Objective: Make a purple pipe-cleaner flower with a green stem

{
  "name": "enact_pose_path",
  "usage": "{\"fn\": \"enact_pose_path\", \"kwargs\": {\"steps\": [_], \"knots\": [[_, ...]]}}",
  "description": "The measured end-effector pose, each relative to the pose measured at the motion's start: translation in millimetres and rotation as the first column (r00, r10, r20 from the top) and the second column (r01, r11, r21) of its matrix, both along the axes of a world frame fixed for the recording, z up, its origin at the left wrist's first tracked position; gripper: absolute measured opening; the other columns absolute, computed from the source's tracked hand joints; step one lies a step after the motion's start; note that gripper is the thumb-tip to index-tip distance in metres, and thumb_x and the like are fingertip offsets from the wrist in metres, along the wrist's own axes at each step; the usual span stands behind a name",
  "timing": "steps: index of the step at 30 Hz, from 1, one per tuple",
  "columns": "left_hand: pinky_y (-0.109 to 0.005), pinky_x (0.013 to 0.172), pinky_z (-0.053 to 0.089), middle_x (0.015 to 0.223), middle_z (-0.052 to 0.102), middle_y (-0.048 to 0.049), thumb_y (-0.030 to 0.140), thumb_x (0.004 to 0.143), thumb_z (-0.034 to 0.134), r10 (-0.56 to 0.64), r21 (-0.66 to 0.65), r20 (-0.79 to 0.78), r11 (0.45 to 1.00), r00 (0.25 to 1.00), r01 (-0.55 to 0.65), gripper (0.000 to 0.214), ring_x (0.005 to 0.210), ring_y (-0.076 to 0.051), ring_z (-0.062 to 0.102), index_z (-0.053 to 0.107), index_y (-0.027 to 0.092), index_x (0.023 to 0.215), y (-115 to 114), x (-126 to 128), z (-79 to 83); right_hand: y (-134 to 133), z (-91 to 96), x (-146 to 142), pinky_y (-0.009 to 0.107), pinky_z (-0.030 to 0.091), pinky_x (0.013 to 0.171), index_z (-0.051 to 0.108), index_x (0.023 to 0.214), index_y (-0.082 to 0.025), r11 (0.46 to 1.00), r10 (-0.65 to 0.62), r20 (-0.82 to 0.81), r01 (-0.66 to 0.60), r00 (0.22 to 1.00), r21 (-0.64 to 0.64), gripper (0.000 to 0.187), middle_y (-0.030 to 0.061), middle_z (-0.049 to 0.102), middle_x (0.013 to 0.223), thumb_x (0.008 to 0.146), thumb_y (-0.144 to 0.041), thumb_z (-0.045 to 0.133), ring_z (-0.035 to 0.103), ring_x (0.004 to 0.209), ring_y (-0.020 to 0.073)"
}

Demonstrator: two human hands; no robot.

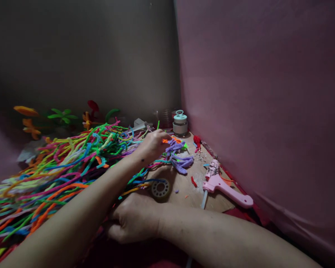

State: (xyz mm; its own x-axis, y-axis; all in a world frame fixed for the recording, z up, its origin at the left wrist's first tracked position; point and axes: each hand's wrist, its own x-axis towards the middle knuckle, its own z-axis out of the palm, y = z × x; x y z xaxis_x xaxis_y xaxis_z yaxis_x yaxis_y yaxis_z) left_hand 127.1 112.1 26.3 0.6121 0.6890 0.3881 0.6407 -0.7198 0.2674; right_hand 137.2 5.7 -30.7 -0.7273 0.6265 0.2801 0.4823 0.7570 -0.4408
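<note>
My left hand (155,144) reaches forward over the board, its fingers bent down and closed at a purple pipe-cleaner piece (181,160) with looped, petal-like ends. The fingertips are partly hidden. Orange pipe cleaner (178,140) shows just beyond them, and a green tip pokes up behind the knuckles. Closer to me, my right hand (136,217) is curled closed below the left forearm; whatever its fingers hold is hidden. A tape roll (160,188) lies just beyond the right hand. To the left spreads a big heap of coloured pipe cleaners (72,175).
A pink glue gun (229,191) with a clear glue stick lies on the brown board (190,195). A jar with a pale blue lid (180,124) stands in the back corner. Red bundle (197,143) near the pink wall (262,93). Pipe-cleaner flowers (63,116) stand behind the heap.
</note>
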Motion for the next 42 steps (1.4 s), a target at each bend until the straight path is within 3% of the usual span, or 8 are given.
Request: {"fn": "enact_pose_path", "kwargs": {"steps": [8, 11, 16, 18, 21, 27, 34, 42], "knots": [[-0.019, 0.051, 0.042, 0.057, 0.060, 0.0007, 0.027, 0.074, 0.057, 0.135, -0.263, 0.260, 0.963, 0.956, -0.064, 0.014, 0.051, -0.011, 0.054, 0.067, 0.018, 0.079, -72.4, -64.6, 38.2, -4.6, -3.5, -2.8, 0.024, 0.019, 0.045, 0.060, 0.055, -0.016, 0.993, -0.116, -0.188, 0.108, 0.975, -0.052, 0.029, -0.0012, 0.052, 0.050, 0.076, -0.031, 0.046, 0.036, 0.047, 0.0100], [-0.021, 0.059, 0.045, 0.072, 0.066, -0.0015, 0.029, 0.075, 0.057, 0.292, -0.213, 0.258, 0.947, 0.921, -0.240, 0.017, 0.063, -0.013, 0.059, 0.066, 0.018, 0.084, -98.1, -101.7, 27.3, 0.0, -2.6, -0.7, 0.022, 0.022, 0.044, 0.052, 0.046, -0.014, 0.951, -0.237, -0.567, 0.069, 0.788, -0.302, 0.028, -0.0050, 0.037, 0.042, 0.071, -0.024, 0.050, 0.031, 0.044, 0.0068], [-0.035, 0.091, 0.040, 0.113, 0.058, -0.0094, 0.037, 0.075, 0.058, 0.358, -0.068, 0.007, 0.932, 0.934, -0.357, 0.043, 0.106, -0.023, 0.052, 0.056, 0.020, 0.114, -133.7, -172.6, -3.1, 21.6, 16.2, 16.4, 0.020, 0.016, 0.034, 0.054, 0.054, -0.015, 0.607, -0.624, -0.730, -0.414, 0.280, -0.678, 0.022, -0.0082, 0.030, 0.036, 0.070, -0.029, 0.052, 0.023, 0.033, 0.0058], [-0.041, 0.099, 0.031, 0.130, 0.046, -0.0121, 0.044, 0.069, 0.063, 0.346, -0.013, -0.136, 0.936, 0.928, -0.351, 0.064, 0.120, -0.028, 0.039, 0.046, 0.023, 0.127, -144.7, -192.7, -16.9, 30.6, 22.4, 25.7, 0.019, 0.018, 0.032, 0.054, 0.057, -0.015, 0.472, -0.697, -0.697, -0.625, 0.167, -0.622, 0.016, -0.0086, 0.029, 0.039, 0.069, -0.025, 0.051, 0.022, 0.033, 0.0055], [-0.046, 0.102, 0.026, 0.142, 0.028, -0.0142, 0.050, 0.065, 0.065, 0.381, 0.064, -0.274, 0.923, 0.883, -0.379, 0.084, 0.129, -0.031, 0.025, 0.030, 0.026, 0.137, -149.8, -208.0, -35.8, 38.6, 25.5, 37.2, 0.015, 0.024, 0.033, 0.053, 0.063, -0.014, 0.418, -0.692, -0.718, -0.768, 0.077, -0.485, 0.011, -0.0079, 0.029, 0.045, 0.071, -0.021, 0.049, 0.026, 0.037, 0.0045], [-0.057, 0.101, 0.016, 0.147, 0.017, -0.0183, 0.054, 0.066, 0.062, 0.533, 0.224, -0.369, 0.846, 0.762, -0.483, 0.088, 0.134, -0.038, 0.008, 0.024, 0.025, 0.140, -103.8, -211.1, -55.5, 41.5, 22.5, 46.5, 0.013, 0.027, 0.034, 0.048, 0.067, -0.015, 0.386, -0.708, -0.707, -0.832, 0.010, -0.398, 0.006, -0.0081, 0.029, 0.049, 0.074, -0.014, 0.048, 0.031, 0.038, 0.0039], [-0.058, 0.100, 0.015, 0.148, 0.013, -0.0201, 0.055, 0.068, 0.060, 0.475, 0.158, -0.443, 0.876, 0.760, -0.455, 0.084, 0.133, -0.040, 0.009, 0.025, 0.027, 0.140, -45.1, -212.6, -49.4, 40.6, 18.5, 44.9, 0.014, 0.029, 0.034, 0.049, 0.073, -0.013, 0.337, -0.740, -0.673, -0.855, 0.020, -0.395, 0.002, -0.0072, 0.032, 0.052, 0.073, -0.012, 0.047, 0.035, 0.040, 0.0043], [-0.057, 0.102, 0.011, 0.149, 0.014, -0.0172, 0.023, 0.079, 0.050, 0.500, 0.161, -0.417, 0.862, 0.759, -0.480, 0.067, 0.134, -0.037, 0.010, 0.023, 0.026, 0.140, -7.3, -209.5, -42.9, 33.3, 26.5, 37.9, 0.014, 0.028, 0.032, 0.054, 0.065, -0.013, 0.413, -0.662, -0.725, -0.717, 0.187, -0.562, 0.005, -0.0077, 0.032, 0.046, 0.069, -0.016, 0.054, 0.032, 0.036, 0.0039]]}}
